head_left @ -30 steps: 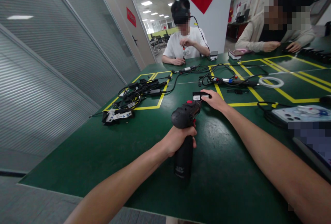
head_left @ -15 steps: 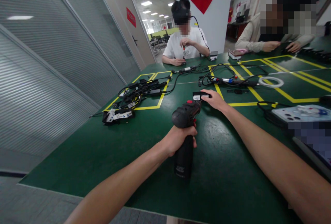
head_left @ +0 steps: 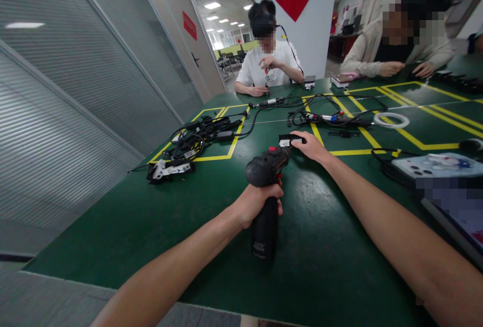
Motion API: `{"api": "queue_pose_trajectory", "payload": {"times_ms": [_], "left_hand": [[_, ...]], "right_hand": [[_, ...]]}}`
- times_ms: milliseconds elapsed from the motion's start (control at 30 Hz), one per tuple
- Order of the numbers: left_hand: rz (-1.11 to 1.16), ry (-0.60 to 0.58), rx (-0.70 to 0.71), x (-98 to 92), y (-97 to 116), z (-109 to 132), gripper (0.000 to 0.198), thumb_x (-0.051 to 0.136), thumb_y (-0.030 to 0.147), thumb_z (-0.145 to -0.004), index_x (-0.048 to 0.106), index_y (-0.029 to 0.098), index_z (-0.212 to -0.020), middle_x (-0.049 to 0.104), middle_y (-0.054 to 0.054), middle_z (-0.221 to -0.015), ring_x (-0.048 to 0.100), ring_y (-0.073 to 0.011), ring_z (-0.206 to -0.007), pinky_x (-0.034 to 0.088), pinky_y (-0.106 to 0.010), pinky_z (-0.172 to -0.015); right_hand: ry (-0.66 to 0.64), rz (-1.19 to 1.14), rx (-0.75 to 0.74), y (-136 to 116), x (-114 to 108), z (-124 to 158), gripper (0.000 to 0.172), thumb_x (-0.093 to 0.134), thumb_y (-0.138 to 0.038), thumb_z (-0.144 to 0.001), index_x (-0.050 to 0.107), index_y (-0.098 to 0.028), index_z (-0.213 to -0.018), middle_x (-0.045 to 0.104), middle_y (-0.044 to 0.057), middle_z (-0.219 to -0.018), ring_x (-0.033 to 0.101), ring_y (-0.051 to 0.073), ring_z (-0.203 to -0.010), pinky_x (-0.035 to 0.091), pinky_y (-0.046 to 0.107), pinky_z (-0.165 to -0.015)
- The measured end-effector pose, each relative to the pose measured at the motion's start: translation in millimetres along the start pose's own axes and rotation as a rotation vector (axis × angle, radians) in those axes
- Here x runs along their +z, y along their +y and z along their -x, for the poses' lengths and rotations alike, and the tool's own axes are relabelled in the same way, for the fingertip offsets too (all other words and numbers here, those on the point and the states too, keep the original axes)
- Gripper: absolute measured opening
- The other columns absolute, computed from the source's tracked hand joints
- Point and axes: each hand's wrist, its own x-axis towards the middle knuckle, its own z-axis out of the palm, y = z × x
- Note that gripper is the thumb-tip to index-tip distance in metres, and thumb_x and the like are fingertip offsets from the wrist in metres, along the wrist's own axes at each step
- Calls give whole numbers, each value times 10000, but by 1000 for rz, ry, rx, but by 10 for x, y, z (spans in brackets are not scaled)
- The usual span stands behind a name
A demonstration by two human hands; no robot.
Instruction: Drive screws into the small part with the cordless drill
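Note:
My left hand (head_left: pixel 255 203) is wrapped round the grip of a black cordless drill (head_left: pixel 265 186) with a red button on top. The drill's nose points away from me at a small black part with a white label (head_left: pixel 290 140) lying on the green table (head_left: pixel 188 216). My right hand (head_left: pixel 311 146) rests on that part, fingers pressed on its right end and holding it down.
A tangle of black cables and adapters (head_left: pixel 199 133) lies at the left inside yellow floor-tape lines. More cables (head_left: pixel 332 115), a white ring (head_left: pixel 388 119) and a phone (head_left: pixel 437 164) lie to the right. Two other people sit at the far side.
The whole view has shifted slightly; the drill and both hands keep the same pose on the small part.

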Motion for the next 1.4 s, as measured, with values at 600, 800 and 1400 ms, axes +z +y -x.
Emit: {"api": "queue_pose_trajectory", "payload": {"times_ms": [600, 800, 1400], "left_hand": [[21, -5, 8, -44, -35, -12, 192, 556, 185, -689, 497, 156, -869, 496, 26, -670, 555, -104, -472, 388, -224, -492], [47, -10, 8, -97, -57, -14, 179, 552, 190, -695, 510, 151, -865, 518, 17, -683, 557, -101, -488, 392, -223, -510], [86, -25, 17, -129, -67, -13, 199, 558, 193, -697, 514, 144, -885, 513, 14, -694, 552, -100, -490, 402, -238, -523]], "right_hand": [[-5, -19, 17, -42, -13, 3, 436, 582, -349, -789, 634, -231, -1205, 648, 58, -1117, 597, 225, -972, 436, 344, -888], [-17, 8, 24, -59, -28, 2, 437, 580, -351, -794, 631, -223, -1209, 641, 64, -1098, 595, 213, -945, 436, 326, -873], [-7, 5, 19, -48, -21, 5, 439, 579, -362, -796, 632, -220, -1208, 642, 69, -1085, 599, 222, -940, 440, 338, -870]]}}
